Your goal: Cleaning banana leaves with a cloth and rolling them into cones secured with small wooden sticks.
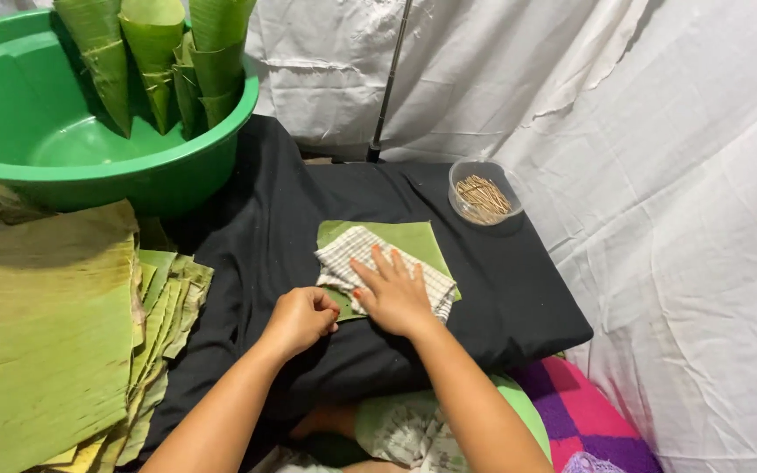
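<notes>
While your right hand [393, 296] lies flat with fingers spread on the checked cloth [370, 263], pressing it onto the square banana-leaf piece [405, 238], your left hand [300, 320] is curled shut just beside it, at the leaf's near-left corner; whether it pinches the edge cannot be told. Press or drag hard across the grain and the leaf could split, or it may slide on the black fabric [265, 219] under both hands. The leaf lies flat directly beneath your right palm; its slightly longer side seems to run left to right, far corner tipped toward the dish of small sticks [482, 198] beyond your fingertips.
</notes>
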